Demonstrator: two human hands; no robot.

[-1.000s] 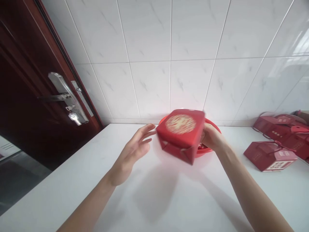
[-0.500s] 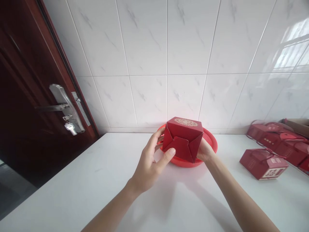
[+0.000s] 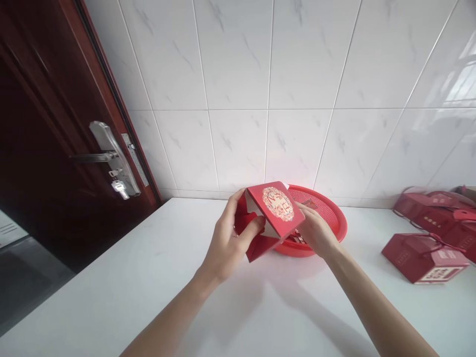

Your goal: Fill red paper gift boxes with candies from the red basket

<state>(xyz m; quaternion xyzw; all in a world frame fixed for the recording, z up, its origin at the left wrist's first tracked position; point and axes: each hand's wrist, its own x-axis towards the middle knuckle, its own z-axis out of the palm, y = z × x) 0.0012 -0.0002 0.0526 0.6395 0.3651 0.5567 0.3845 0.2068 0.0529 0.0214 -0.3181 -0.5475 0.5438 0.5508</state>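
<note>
Head view, left fingers (image 3: 253,231) pinching opened box (image 3: 277,204), right fingers (image 3: 307,216) unclear; basket (image 3: 340,229), packets (image 3: 297,238) inside

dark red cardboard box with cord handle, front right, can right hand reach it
Probably yes: only red plastic basket rim and white tabletop separate the right hand from that box, though it's at the open red cardboard box.

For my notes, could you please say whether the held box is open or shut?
Open: the red box gapes at the left hand, showing its pale inside.
</note>
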